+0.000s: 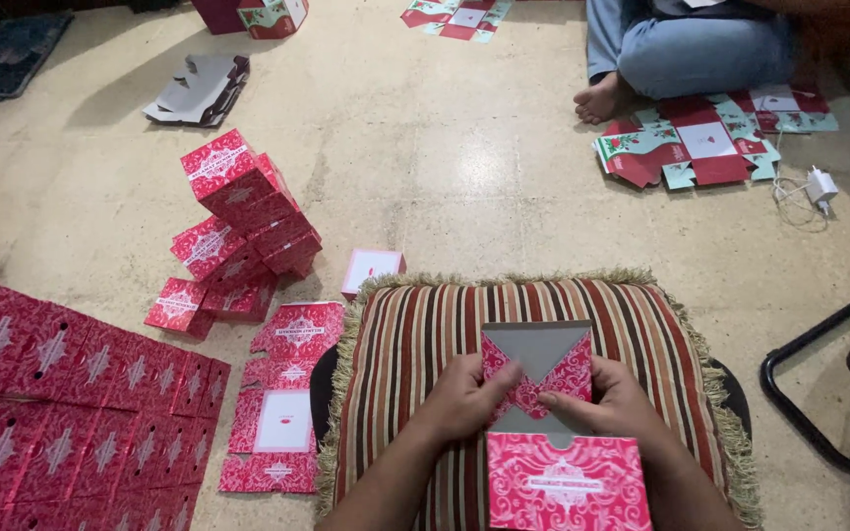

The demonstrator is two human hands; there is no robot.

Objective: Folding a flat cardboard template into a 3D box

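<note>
Two hands on a half-folded pink patterned carton [553,433] at the striped cushion's [415,334] near edge: left hand [466,398] and right hand [614,401] pressing its flaps, fingers closed on them. Folded boxes [243,226] stacked on floor, left.

Half-folded pink box [553,433] on cushion

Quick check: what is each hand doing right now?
Left hand: fingers pressing a flap of the pink carton, gripping it.
Right hand: gripping the same carton's other side, on the striped cushion.
</note>
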